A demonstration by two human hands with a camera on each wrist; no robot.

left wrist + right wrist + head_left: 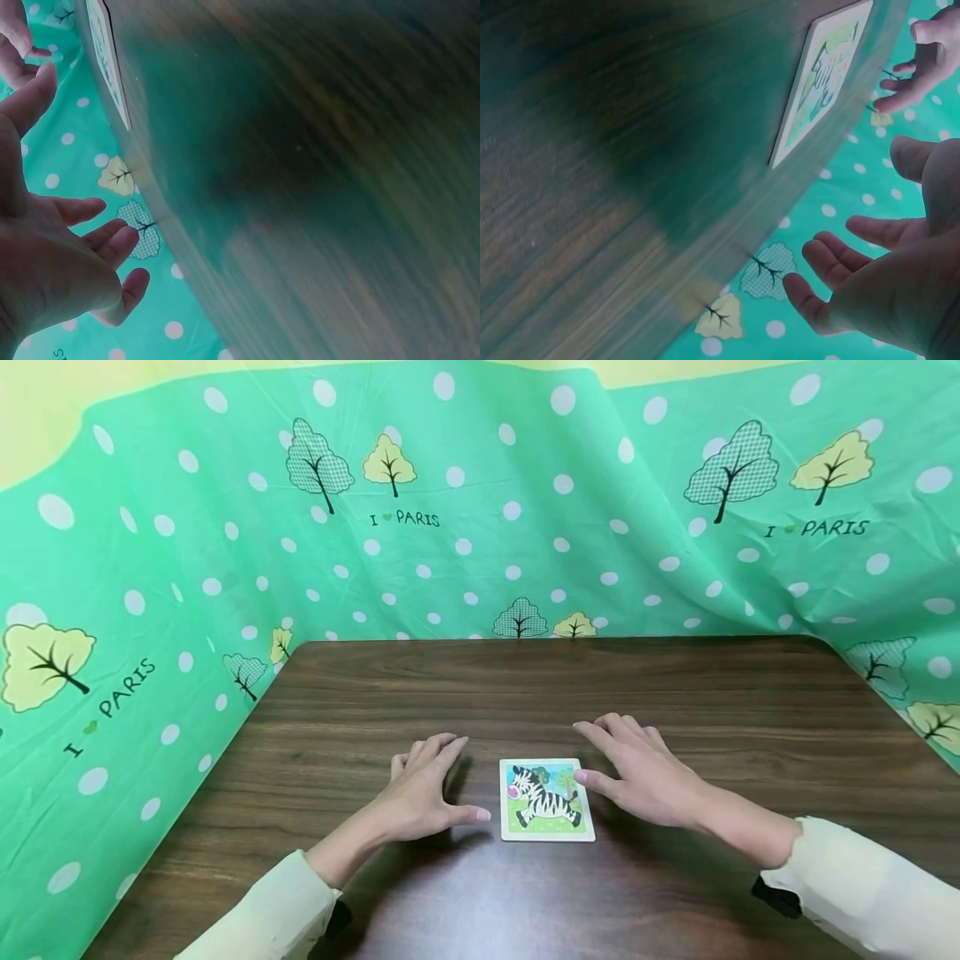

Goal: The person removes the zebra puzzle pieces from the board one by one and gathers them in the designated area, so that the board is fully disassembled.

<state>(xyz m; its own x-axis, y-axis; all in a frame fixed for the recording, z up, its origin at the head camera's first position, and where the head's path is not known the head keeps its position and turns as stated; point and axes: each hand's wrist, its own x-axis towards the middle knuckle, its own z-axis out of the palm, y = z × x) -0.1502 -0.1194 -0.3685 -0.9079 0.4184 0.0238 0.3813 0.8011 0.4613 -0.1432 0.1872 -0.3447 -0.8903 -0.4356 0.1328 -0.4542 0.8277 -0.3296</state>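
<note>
A square zebra picture puzzle (545, 802) with a pale border lies flat on the dark wood table, between the two hands. To its left is my left hand (423, 789), fingers loosely bent and thumb pointing at the puzzle's left edge, holding nothing. On the other side my right hand (645, 768) hovers with spread fingers, its thumb tip overlapping the puzzle's upper right edge in the head view. The right wrist view shows the puzzle (825, 79) lying beyond the fingers of the right hand (885, 277); the palm is bare.
The brown wood-grain table (375, 693) extends around the puzzle to a straight back edge. Behind and beside it hangs a green curtain (465, 577) with white dots and printed trees. Pale sleeves (262, 910) cover both forearms, with a black band (776, 896) under the right cuff.
</note>
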